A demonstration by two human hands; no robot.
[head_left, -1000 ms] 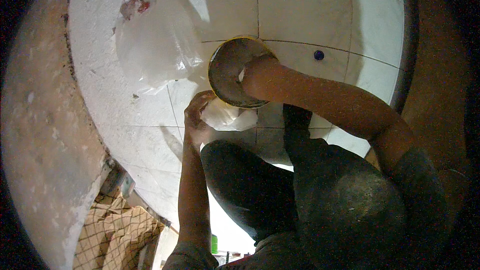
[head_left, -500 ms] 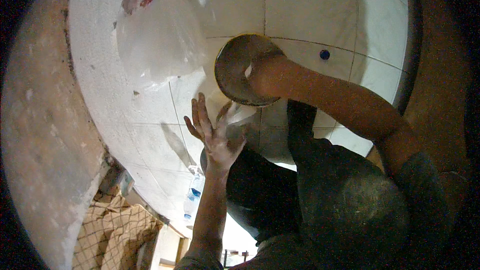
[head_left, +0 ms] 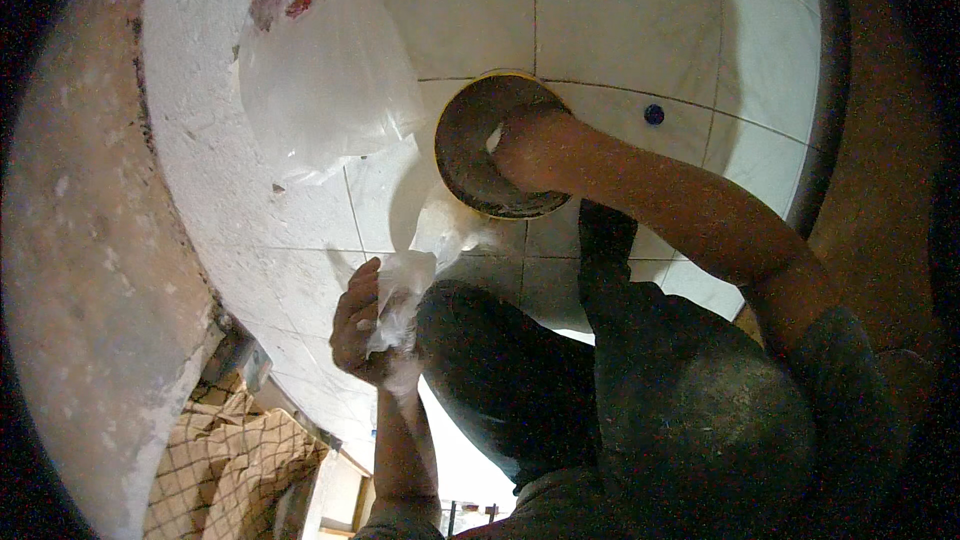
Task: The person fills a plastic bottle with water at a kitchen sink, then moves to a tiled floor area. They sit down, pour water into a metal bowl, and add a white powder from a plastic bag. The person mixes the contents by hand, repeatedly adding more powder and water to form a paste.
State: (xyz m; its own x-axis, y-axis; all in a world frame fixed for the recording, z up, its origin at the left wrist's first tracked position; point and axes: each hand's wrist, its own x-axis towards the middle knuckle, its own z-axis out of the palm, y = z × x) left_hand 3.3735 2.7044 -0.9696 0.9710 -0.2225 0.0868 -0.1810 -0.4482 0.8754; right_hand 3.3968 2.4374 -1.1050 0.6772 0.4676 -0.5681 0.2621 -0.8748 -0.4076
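Observation:
A round, dark-looking bowl with a yellowish rim [head_left: 458, 110] stands on the tiled floor in front of me. Inside it is my right hand [head_left: 525, 152], its fingers curled and mostly hidden; a small white bit shows beside them, and what they hold is unclear. To the left of my knee, my left hand [head_left: 362, 325] is closed on a thin, clear plastic bag [head_left: 402, 290], which drapes over the palm and wrist. More pale, crumpled plastic [head_left: 450, 233] lies between that hand and the bowl.
A large translucent plastic bag [head_left: 325, 80] with a reddish patch lies beyond my left hand. A dark blue bottle cap [head_left: 654, 115] rests on the tiles right of the bowl. Brown checked cloth [head_left: 235, 450] is at lower left, beside a rough wall [head_left: 80, 240].
My left hand, spread wide before, has drawn back toward me and closed on the clear plastic bag. It now covers most of the water bottle. The right hand stays in the bowl.

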